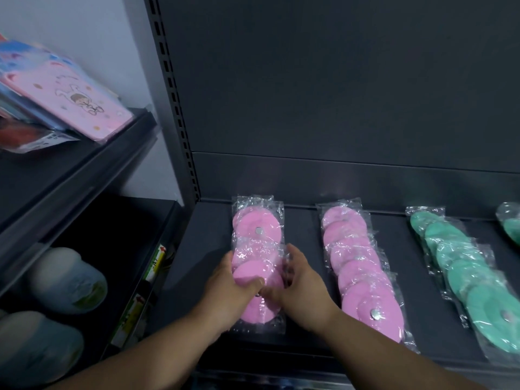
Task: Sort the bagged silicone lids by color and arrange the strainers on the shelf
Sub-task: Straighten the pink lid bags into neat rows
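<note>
The left row of pink lids (257,257) lies on the dark shelf (202,249) toward its left end, running from the back wall to the front edge, and I have both grips closed on its near part: my left hand (230,288) wraps the left side with the thumb laid over a bag, my right hand (298,285) presses in from the right. The bags are slick, loose film, so I judge the chief risk is that squeezing only the near bags makes them slide over each other and fan out, while the far ones by the back wall stay put and the row bends. If I pull toward me, the nearest bag could tip off the front edge. Just to the right lies a second pink row (363,271), and my right wrist is near it; a careless sweep could knock it askew. The green lids (464,271) further right are well apart. No strainers are in view.
</note>
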